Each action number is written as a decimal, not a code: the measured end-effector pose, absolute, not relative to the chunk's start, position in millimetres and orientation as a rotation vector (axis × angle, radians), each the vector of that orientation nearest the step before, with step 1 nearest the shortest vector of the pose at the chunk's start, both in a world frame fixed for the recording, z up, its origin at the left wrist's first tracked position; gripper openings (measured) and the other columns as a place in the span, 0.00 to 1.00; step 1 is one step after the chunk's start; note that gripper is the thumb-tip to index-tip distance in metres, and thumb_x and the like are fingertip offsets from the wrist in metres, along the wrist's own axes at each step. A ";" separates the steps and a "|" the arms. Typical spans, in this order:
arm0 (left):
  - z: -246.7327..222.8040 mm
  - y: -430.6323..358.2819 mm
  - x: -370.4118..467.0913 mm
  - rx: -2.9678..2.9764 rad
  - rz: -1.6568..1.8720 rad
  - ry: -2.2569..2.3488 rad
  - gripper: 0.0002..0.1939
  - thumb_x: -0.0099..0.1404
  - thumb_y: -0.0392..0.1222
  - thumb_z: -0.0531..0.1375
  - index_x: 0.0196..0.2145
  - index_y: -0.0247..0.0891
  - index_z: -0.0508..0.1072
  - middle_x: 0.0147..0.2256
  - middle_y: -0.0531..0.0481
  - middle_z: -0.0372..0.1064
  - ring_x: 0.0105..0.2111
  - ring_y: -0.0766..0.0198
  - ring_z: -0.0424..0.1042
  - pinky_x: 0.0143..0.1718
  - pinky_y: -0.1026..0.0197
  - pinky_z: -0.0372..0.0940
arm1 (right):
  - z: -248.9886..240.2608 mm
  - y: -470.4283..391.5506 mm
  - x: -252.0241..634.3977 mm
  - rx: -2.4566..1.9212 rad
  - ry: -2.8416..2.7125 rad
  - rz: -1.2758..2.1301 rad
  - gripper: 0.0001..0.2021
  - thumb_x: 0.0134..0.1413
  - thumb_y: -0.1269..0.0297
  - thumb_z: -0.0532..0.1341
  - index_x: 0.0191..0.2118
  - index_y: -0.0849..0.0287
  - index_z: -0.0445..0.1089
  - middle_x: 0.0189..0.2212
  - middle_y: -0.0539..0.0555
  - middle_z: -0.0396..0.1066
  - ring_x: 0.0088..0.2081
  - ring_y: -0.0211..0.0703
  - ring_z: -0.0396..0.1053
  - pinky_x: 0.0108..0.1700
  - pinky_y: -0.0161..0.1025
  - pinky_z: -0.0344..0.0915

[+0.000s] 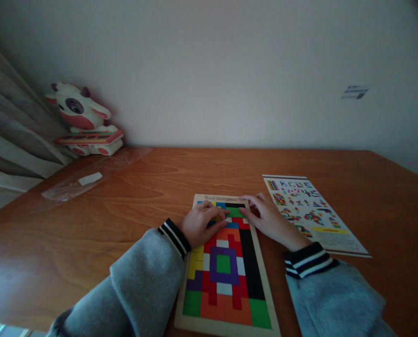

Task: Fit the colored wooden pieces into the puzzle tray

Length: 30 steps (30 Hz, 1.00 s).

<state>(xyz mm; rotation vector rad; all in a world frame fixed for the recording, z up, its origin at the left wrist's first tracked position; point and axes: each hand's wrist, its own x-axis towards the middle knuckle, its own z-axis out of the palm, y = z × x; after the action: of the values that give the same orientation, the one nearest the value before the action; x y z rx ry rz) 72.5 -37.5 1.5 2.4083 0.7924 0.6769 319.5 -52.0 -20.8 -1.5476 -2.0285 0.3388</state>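
Observation:
A wooden block puzzle board (180, 323) lies on the table, its pale frame holding flat coloured pieces. A purple ring piece (213, 265) surrounds a green rectangle near the middle, and a long black strip (253, 267) runs down the right side. My left hand (202, 223) rests over the upper left of the board, thumb and fingers apart on the pieces, hiding some of them. My right hand (265, 216) lies at the upper right edge. Its thumb touches the end of a green piece (234, 212), with the index finger at the frame's top corner.
A printed pattern sheet (314, 215) lies right of the board. Clear plastic wrapping (68, 187) with a white label spreads over the table's left side. A cow-shaped toy keyboard (89, 138) stands at the back left by the curtain (12, 126). The wall borders the table's far edge.

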 end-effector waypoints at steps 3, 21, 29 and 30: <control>-3.2 -33.3 71.6 2.174 0.832 0.892 0.09 0.68 0.46 0.58 0.38 0.37 0.71 0.41 0.45 0.76 0.40 0.60 0.72 0.42 0.57 0.67 | -17.0 -49.0 320.1 -1.517 -1.880 0.440 0.15 0.64 0.55 0.54 0.46 0.57 0.72 0.39 0.58 0.72 0.41 0.48 0.71 0.44 0.47 0.68; -10.2 -9.4 69.5 1.079 1.337 0.978 0.20 0.56 0.48 0.67 0.41 0.35 0.68 0.39 0.49 0.71 0.33 0.68 0.74 0.40 0.61 0.71 | -16.0 -50.3 317.4 -1.513 -1.788 0.398 0.12 0.62 0.57 0.56 0.40 0.57 0.73 0.35 0.56 0.73 0.36 0.45 0.71 0.39 0.44 0.68; -9.3 -17.3 69.4 1.447 1.116 1.033 0.20 0.63 0.51 0.62 0.47 0.36 0.72 0.31 0.50 0.73 0.28 0.66 0.74 0.26 0.66 0.68 | -8.3 -57.1 309.3 -1.458 -1.992 0.412 0.11 0.59 0.55 0.60 0.41 0.55 0.73 0.37 0.55 0.69 0.38 0.45 0.69 0.41 0.44 0.67; -9.8 -18.7 69.6 1.531 1.093 1.035 0.19 0.64 0.50 0.61 0.47 0.36 0.72 0.30 0.50 0.73 0.29 0.65 0.74 0.27 0.66 0.68 | -5.5 -58.6 309.3 -1.455 -2.024 0.445 0.12 0.57 0.53 0.62 0.41 0.55 0.73 0.36 0.54 0.69 0.37 0.45 0.69 0.39 0.43 0.67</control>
<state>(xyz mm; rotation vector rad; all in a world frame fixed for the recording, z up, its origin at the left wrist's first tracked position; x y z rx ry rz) 69.6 -18.7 -9.8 1.5306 1.0345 1.0926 309.3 -58.6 -5.5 -1.4545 -2.0243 0.4448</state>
